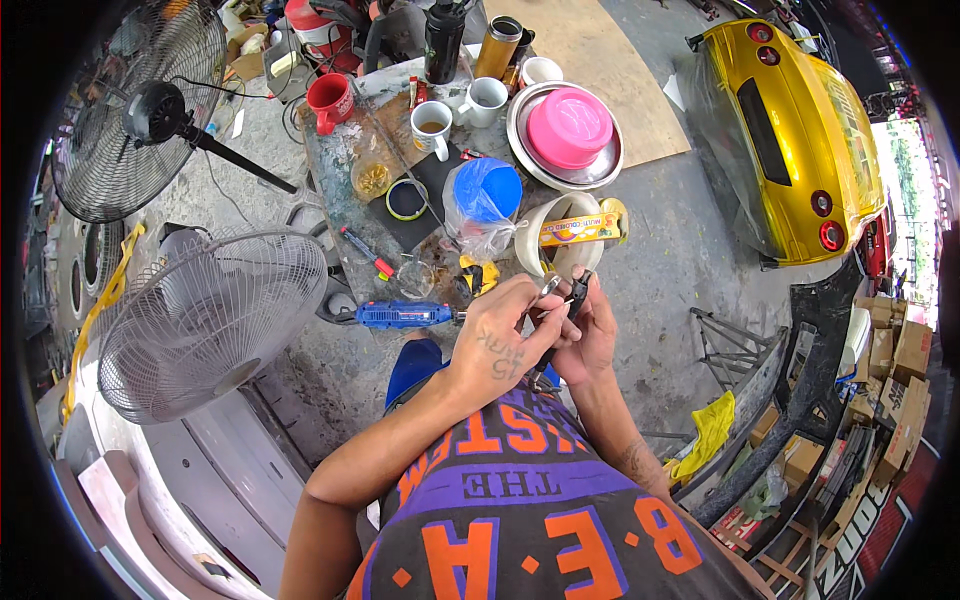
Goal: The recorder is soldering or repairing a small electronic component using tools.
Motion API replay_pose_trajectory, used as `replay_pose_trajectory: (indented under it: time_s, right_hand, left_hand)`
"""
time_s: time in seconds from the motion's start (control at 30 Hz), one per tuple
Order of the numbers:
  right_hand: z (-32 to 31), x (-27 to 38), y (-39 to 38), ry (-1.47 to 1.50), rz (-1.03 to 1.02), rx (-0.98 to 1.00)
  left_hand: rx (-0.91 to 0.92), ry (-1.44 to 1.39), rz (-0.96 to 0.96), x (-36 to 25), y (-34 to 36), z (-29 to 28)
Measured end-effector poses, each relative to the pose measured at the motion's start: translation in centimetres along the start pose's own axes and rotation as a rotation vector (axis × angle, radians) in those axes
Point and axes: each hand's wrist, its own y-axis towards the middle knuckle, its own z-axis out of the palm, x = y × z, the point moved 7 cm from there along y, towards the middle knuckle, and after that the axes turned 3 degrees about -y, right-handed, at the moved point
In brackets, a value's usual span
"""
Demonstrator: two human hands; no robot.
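My two hands meet in front of my chest. My left hand [500, 335] is closed, its thumb and fingers pinching toward the other hand; what they grip is too small to name. A silver ring-shaped piece [550, 286] shows at its fingertips; whether it is worn or held is unclear. My right hand [590, 335] is closed around a small black piece [578, 291], upright between thumb and fingers. A dark, slim part [540, 376] shows below the hands. Left of them lies a blue rotary tool [405, 314], beside a yellow-and-black object [478, 275].
The cluttered low table bears a blue plastic-lined container [483, 190], mugs [431, 128], a pink bowl [569, 127] on a metal basin, and a cream ring-shaped holder [540, 222] with a yellow box. Two fans [215, 325] stand left; a yellow car body [800, 130] is right.
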Motion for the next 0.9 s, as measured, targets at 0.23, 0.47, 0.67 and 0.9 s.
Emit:
replay_pose_trajectory:
  time_s: [0.23, 0.47, 0.67, 0.9]
  right_hand:
    - [-0.4, 0.0, 0.0, -0.031, -0.008, -0.036]
    - [-0.5, 0.1, 0.0, -0.032, -0.010, -0.043]
    - [-0.1, 0.2, -0.3, -0.074, -0.041, -0.044]
    - [1.6, 0.6, -0.9, -0.215, -0.101, -0.005]
  left_hand:
    - [0.025, 0.050, -0.019, -0.2, 0.2, 0.2]
    - [0.052, 0.108, -0.001, -0.8, 0.6, 0.4]
    - [0.034, 0.115, 0.050, -1.9, 0.9, 0.5]
    - [0.043, 0.141, 0.079, -2.6, 1.0, 0.3]
